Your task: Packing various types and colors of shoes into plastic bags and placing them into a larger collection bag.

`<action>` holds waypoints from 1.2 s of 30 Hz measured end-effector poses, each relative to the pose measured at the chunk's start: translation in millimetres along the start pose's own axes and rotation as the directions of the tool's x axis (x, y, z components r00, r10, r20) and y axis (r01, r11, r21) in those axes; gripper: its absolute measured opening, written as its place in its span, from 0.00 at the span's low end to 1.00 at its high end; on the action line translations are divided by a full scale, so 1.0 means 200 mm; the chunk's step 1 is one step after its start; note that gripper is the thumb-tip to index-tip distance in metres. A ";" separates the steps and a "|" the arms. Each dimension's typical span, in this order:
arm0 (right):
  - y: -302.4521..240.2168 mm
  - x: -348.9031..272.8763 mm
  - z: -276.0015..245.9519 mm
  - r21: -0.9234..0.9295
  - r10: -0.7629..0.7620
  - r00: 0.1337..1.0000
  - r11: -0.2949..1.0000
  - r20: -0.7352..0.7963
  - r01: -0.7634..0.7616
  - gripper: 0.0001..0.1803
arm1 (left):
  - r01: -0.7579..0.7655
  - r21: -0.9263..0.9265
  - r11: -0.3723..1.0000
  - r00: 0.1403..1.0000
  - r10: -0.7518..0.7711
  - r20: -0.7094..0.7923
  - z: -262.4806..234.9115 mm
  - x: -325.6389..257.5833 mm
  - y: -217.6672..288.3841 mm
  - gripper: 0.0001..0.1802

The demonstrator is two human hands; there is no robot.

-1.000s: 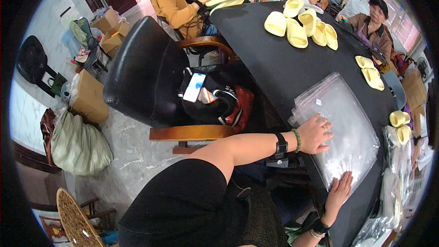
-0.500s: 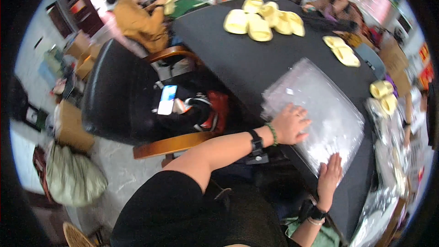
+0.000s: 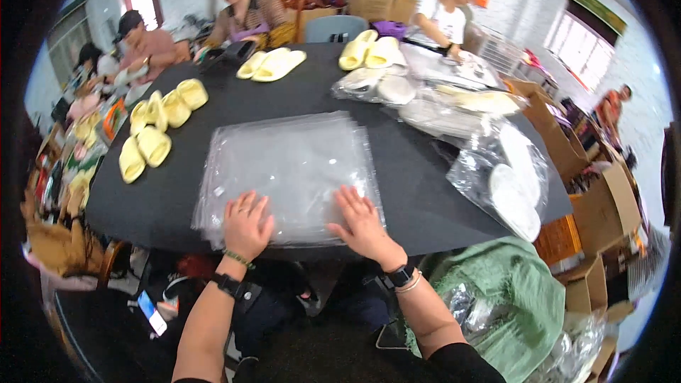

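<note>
A packing workshop: people sit round a black table [image 3: 397, 170] strewn with yellow slippers [image 3: 152, 135], bagged slippers [image 3: 507, 184], and cardboard boxes [image 3: 610, 206] at right.

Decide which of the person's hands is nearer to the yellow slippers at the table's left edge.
Left. The left hand lies flat on the stack of clear bags, on the side toward the yellow slippers; the right hand lies farther right.

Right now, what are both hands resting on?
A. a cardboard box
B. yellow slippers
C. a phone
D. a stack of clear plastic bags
D: the left hand and right hand lie flat, fingers spread, on the near edge of the stack of clear plastic bags on the black table; the yellow slippers lie farther off to the left.
</note>
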State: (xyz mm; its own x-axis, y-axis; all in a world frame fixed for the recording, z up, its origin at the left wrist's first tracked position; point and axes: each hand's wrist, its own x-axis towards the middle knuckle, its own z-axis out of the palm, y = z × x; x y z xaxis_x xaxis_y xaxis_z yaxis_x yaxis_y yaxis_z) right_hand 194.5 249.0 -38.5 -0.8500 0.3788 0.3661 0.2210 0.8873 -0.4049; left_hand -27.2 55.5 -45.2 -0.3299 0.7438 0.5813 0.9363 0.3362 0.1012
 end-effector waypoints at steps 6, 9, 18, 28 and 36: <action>0.14 -0.12 -0.53 -0.116 -0.092 0.944 0.992 -0.317 0.058 0.38 | -0.012 0.040 0.999 0.997 0.009 0.082 0.04 0.02 0.01 0.24; 0.22 -0.22 -0.83 -0.414 0.104 0.912 0.867 -0.396 -0.279 0.48 | -0.045 0.050 0.998 0.996 0.041 0.080 0.03 0.02 -0.02 0.25; 0.67 -0.56 -0.98 -0.553 0.426 0.788 0.562 -0.444 -0.615 0.63 | -0.053 0.047 0.997 0.997 0.050 0.064 0.04 0.02 -0.01 0.24; 0.86 -0.66 -0.96 -0.476 0.413 0.733 0.568 -0.541 -0.672 0.59 | -0.041 0.036 0.998 0.998 0.039 0.057 0.02 0.01 -0.01 0.24; 0.90 -0.66 -0.96 -0.527 0.376 0.755 0.549 -0.538 -0.649 0.54 | -0.034 0.058 0.998 0.998 0.031 0.050 0.03 0.00 0.01 0.24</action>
State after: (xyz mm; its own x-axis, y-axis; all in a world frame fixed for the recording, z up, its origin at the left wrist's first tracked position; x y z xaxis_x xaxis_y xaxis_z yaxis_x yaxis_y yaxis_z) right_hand 438.5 408.7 1.4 -0.3014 0.7607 0.5750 0.9249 0.3798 -0.0177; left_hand -26.1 59.9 -48.8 -0.3062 0.7816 0.5434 0.9384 0.3439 0.0342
